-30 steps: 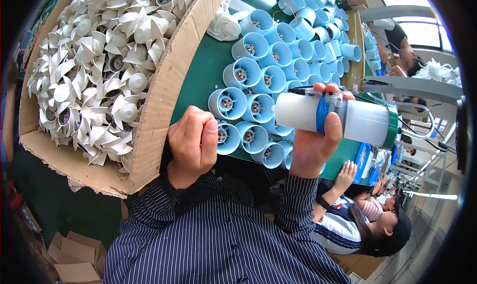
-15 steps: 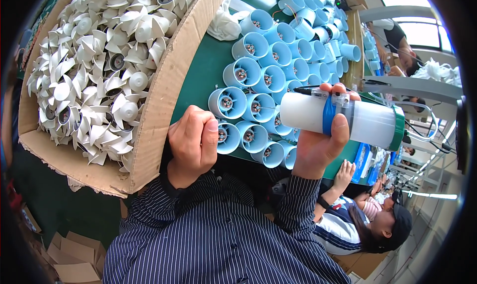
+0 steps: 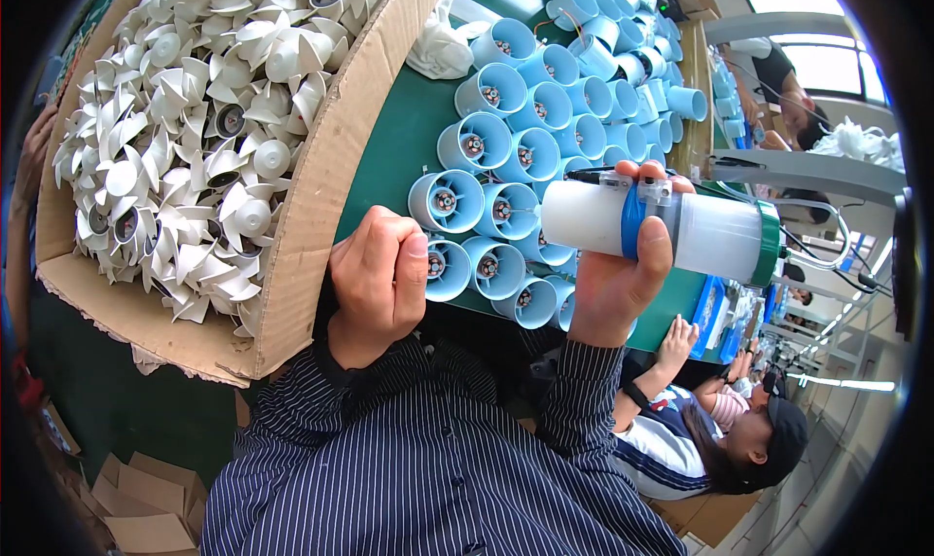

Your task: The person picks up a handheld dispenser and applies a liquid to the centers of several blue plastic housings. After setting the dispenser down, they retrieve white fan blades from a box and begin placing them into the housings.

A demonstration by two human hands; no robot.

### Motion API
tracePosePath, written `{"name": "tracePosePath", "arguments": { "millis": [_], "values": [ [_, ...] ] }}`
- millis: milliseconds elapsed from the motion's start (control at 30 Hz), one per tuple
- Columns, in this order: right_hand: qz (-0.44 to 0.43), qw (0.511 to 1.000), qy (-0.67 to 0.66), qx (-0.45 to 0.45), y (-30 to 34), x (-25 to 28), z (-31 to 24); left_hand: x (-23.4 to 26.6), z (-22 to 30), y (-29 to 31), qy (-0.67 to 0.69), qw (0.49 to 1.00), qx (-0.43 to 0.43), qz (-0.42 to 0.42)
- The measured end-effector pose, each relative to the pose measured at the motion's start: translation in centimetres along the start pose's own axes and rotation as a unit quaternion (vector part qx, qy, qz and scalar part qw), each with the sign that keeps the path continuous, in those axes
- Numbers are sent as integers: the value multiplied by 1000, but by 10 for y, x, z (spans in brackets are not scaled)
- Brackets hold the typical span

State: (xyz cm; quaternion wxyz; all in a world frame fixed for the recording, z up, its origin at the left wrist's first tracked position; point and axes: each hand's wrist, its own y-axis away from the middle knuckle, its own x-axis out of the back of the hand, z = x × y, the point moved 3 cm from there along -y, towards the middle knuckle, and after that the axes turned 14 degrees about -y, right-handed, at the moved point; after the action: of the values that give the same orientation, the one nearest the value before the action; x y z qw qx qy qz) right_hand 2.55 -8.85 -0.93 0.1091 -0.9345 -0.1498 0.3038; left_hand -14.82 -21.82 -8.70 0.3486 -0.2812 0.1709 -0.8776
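Observation:
My right hand (image 3: 623,274) grips a dispensing syringe (image 3: 715,237), a fat translucent white barrel with a green cap, a blue band and a thin hose at the cap end. It lies almost level, its narrow tip pointing left over light-blue cups (image 3: 510,211) that stand in rows. Inside the cups are spokes and small copper-coloured centres. My left hand (image 3: 381,279) is a closed fist between the carton and the nearest cups; nothing shows sticking out of it.
A large cardboard carton (image 3: 316,181) full of white fan impellers (image 3: 209,147) stands at the left. A white cloth (image 3: 440,50) lies on the green table (image 3: 384,157) behind the cups. At the right a person (image 3: 671,449) sits with an arm on the table. Another person's hand (image 3: 39,133) shows at the far left.
My right hand and the syringe have shifted slightly left. My left fist has stayed in place. Another person's hand has come into view beside the carton at the far left.

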Motion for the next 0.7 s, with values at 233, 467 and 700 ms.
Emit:
{"name": "tracePosePath", "arguments": {
  "millis": [233, 467, 700],
  "values": [
    [-4, 1000, 1, 12, 0, -2, -5, 1, 0, 0, -1, 1000, 4, -4],
    [-37, 998, -30, 27, -3, -22, -13, 4, 8, -8, -19, 999, 17, 18],
    [-52, 997, -48, -29, -1, -38, 12, 2, 3, -8, -47, 998, -35, -9]
  ]
}}
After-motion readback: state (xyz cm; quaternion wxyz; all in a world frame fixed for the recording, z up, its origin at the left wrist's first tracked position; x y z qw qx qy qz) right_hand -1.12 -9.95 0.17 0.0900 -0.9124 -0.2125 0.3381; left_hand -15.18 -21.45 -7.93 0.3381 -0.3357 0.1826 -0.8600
